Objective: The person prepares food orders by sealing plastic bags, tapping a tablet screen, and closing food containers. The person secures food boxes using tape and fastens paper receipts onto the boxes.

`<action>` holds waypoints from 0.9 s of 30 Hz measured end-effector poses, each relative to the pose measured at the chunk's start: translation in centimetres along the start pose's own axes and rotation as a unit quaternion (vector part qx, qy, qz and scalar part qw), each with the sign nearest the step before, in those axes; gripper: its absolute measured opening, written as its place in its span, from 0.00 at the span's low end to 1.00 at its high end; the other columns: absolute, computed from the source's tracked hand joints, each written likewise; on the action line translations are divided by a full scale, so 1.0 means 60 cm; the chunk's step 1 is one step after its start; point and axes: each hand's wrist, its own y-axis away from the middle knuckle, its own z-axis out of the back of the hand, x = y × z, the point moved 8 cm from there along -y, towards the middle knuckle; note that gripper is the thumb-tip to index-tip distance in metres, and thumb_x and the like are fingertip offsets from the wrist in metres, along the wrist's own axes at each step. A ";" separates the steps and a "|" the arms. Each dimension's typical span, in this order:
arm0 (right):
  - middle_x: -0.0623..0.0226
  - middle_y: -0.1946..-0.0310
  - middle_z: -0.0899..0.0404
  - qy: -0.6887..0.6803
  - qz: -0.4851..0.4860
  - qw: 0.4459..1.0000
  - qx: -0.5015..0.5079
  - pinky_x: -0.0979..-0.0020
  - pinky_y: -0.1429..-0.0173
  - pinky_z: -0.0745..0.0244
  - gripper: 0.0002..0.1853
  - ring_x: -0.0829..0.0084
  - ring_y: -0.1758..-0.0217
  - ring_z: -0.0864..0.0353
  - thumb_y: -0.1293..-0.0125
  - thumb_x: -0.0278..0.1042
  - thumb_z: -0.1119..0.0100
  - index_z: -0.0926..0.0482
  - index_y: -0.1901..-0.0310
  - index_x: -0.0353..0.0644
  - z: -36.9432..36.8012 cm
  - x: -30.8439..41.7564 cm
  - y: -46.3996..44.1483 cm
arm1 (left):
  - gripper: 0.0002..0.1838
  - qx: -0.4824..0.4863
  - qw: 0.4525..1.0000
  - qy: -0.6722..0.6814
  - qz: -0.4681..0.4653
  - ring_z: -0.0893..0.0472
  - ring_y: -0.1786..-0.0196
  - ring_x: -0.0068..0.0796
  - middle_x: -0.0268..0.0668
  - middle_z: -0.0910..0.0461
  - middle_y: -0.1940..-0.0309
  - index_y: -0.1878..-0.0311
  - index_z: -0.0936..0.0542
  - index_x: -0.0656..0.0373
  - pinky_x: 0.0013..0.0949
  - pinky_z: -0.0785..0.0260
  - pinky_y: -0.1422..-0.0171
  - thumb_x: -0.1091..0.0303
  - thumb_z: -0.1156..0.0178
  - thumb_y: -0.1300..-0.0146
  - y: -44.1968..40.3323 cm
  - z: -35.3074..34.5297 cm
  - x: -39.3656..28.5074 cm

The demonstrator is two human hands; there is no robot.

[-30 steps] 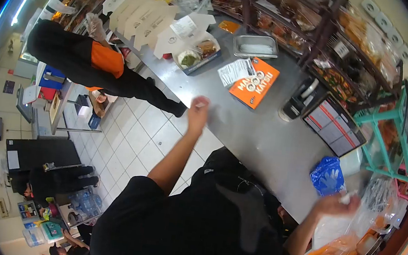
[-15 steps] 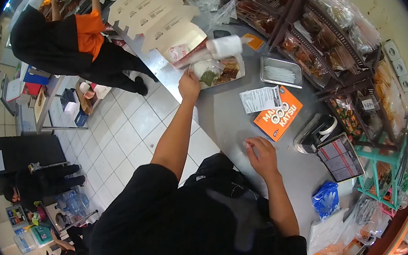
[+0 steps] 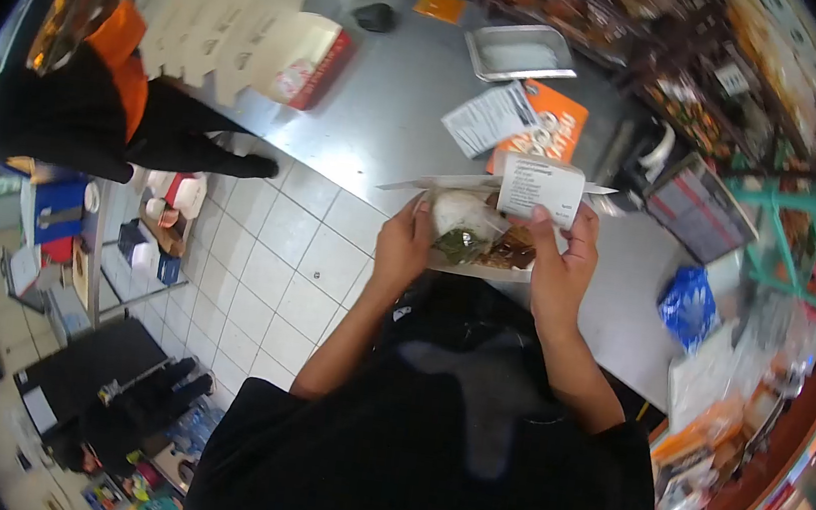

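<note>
An open paper meal box [image 3: 479,269] is held up in front of my body, over the counter's near edge. Inside it are wrapped white rice [image 3: 463,211], dark green leaves [image 3: 464,245] and brown pieces of food [image 3: 512,250]. My left hand [image 3: 403,246] grips the box's left side, thumb along the edge. On the right side, my right hand [image 3: 565,263] clasps the box, its thumb at the lower edge of a white printed slip [image 3: 542,190]. That slip stands upright over the box's far right part and hides what lies behind it.
A steel counter [image 3: 396,93] bears an orange booklet [image 3: 556,121], a receipt [image 3: 490,118], a metal tray [image 3: 520,52] and a tablet [image 3: 703,206]. A red and white box [image 3: 321,64] stands beside flattened cartons [image 3: 213,36]. A co-worker [image 3: 72,111] bends at the left.
The meal box has come off the counter toward my body. My right hand, earlier free over the counter, now grips its right side. My head view has shifted.
</note>
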 end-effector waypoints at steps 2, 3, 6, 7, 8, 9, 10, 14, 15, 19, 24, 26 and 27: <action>0.60 0.51 0.24 -0.063 -0.069 0.995 -0.033 0.62 0.38 0.31 0.30 0.64 0.50 0.24 0.36 0.41 0.33 0.28 0.38 0.31 0.082 0.014 0.051 | 0.23 0.059 0.998 0.002 -0.010 0.19 0.54 0.64 0.61 0.18 0.59 0.41 0.22 0.64 0.54 0.27 0.48 0.57 0.56 0.24 0.006 -0.066 -0.013; 0.59 0.50 0.23 -0.118 -0.038 0.990 -0.064 0.60 0.38 0.30 0.29 0.62 0.51 0.22 0.34 0.41 0.35 0.29 0.38 0.30 0.132 0.021 0.086 | 0.22 0.074 0.997 0.003 -0.036 0.19 0.54 0.64 0.61 0.18 0.59 0.41 0.23 0.64 0.54 0.27 0.48 0.57 0.56 0.24 0.008 -0.102 -0.011; 0.56 0.50 0.20 -0.267 0.166 0.947 -0.065 0.52 0.38 0.25 0.26 0.56 0.52 0.18 0.31 0.40 0.42 0.29 0.37 0.31 0.287 0.031 0.155 | 0.22 0.117 0.991 0.005 -0.063 0.20 0.53 0.66 0.61 0.18 0.58 0.42 0.23 0.64 0.56 0.29 0.48 0.57 0.56 0.24 0.020 -0.183 -0.016; 0.58 0.57 0.21 -0.187 0.118 0.970 -0.103 0.55 0.44 0.24 0.21 0.60 0.57 0.20 0.30 0.39 0.42 0.28 0.42 0.33 0.343 -0.037 0.163 | 0.22 0.129 0.989 0.003 -0.068 0.20 0.53 0.66 0.62 0.19 0.58 0.42 0.23 0.64 0.57 0.29 0.48 0.57 0.56 0.24 0.021 -0.205 -0.019; 0.61 0.63 0.22 -0.106 0.065 0.983 -0.132 0.57 0.50 0.22 0.17 0.65 0.61 0.21 0.29 0.39 0.42 0.26 0.48 0.35 0.399 -0.103 0.172 | 0.22 0.136 0.988 0.008 -0.067 0.20 0.53 0.66 0.61 0.18 0.59 0.43 0.23 0.64 0.57 0.29 0.48 0.57 0.57 0.24 0.022 -0.224 -0.019; 0.65 0.69 0.24 0.015 -0.089 0.977 -0.195 0.63 0.60 0.25 0.14 0.71 0.68 0.25 0.29 0.38 0.41 0.24 0.52 0.35 0.414 -0.174 0.164 | 0.22 0.128 0.989 0.000 -0.072 0.20 0.53 0.66 0.61 0.18 0.59 0.43 0.23 0.64 0.58 0.29 0.48 0.57 0.57 0.24 0.021 -0.236 -0.022; 0.70 0.75 0.26 0.116 -0.251 0.937 -0.215 0.69 0.69 0.27 0.12 0.78 0.75 0.30 0.29 0.37 0.40 0.22 0.56 0.36 0.424 -0.241 0.166 | 0.21 0.119 0.990 -0.009 -0.079 0.20 0.53 0.66 0.61 0.18 0.59 0.44 0.23 0.64 0.58 0.30 0.48 0.57 0.57 0.24 0.021 -0.247 -0.025; 0.48 0.65 0.17 0.353 -0.206 0.902 -0.139 0.56 0.57 0.23 0.18 0.50 0.62 0.15 0.37 0.41 0.32 0.24 0.51 0.42 0.420 -0.361 0.159 | 0.21 0.081 0.991 -0.058 -0.093 0.22 0.51 0.66 0.59 0.20 0.56 0.45 0.23 0.66 0.57 0.31 0.45 0.59 0.56 0.24 0.023 -0.264 -0.034; 0.49 0.64 0.17 0.337 -0.196 0.910 -0.143 0.56 0.56 0.23 0.17 0.50 0.61 0.15 0.38 0.40 0.33 0.24 0.51 0.42 0.416 -0.363 0.156 | 0.21 0.070 0.989 -0.076 -0.106 0.23 0.51 0.65 0.59 0.20 0.55 0.45 0.23 0.67 0.57 0.31 0.44 0.60 0.56 0.24 0.023 -0.268 -0.029; 0.52 0.62 0.17 0.330 -0.092 0.932 -0.119 0.53 0.56 0.24 0.14 0.47 0.60 0.16 0.38 0.35 0.36 0.24 0.52 0.44 0.389 -0.363 0.130 | 0.20 0.027 0.997 -0.043 -0.061 0.22 0.51 0.61 0.59 0.21 0.56 0.49 0.22 0.69 0.53 0.31 0.45 0.61 0.56 0.25 0.020 -0.275 -0.020; 0.62 0.48 0.25 0.389 -0.025 0.920 -0.040 0.57 0.48 0.25 0.15 0.55 0.48 0.22 0.36 0.35 0.39 0.20 0.48 0.49 0.382 -0.345 0.119 | 0.20 0.009 0.999 0.022 -0.044 0.19 0.58 0.45 0.53 0.18 0.62 0.50 0.22 0.70 0.43 0.29 0.51 0.62 0.56 0.24 0.042 -0.277 -0.032; 0.62 0.45 0.28 0.422 0.048 0.905 -0.022 0.54 0.41 0.29 0.18 0.56 0.43 0.27 0.38 0.33 0.39 0.20 0.46 0.51 0.382 -0.327 0.108 | 0.19 -0.008 0.998 0.040 -0.040 0.20 0.63 0.30 0.43 0.17 0.65 0.50 0.22 0.69 0.36 0.28 0.57 0.62 0.56 0.22 0.048 -0.277 -0.020; 0.63 0.44 0.29 0.438 0.084 0.895 -0.014 0.52 0.38 0.32 0.19 0.56 0.40 0.30 0.39 0.32 0.39 0.20 0.44 0.52 0.380 -0.317 0.105 | 0.19 -0.005 0.998 0.059 -0.024 0.20 0.63 0.28 0.42 0.18 0.65 0.49 0.22 0.69 0.34 0.29 0.58 0.62 0.56 0.22 0.053 -0.277 -0.017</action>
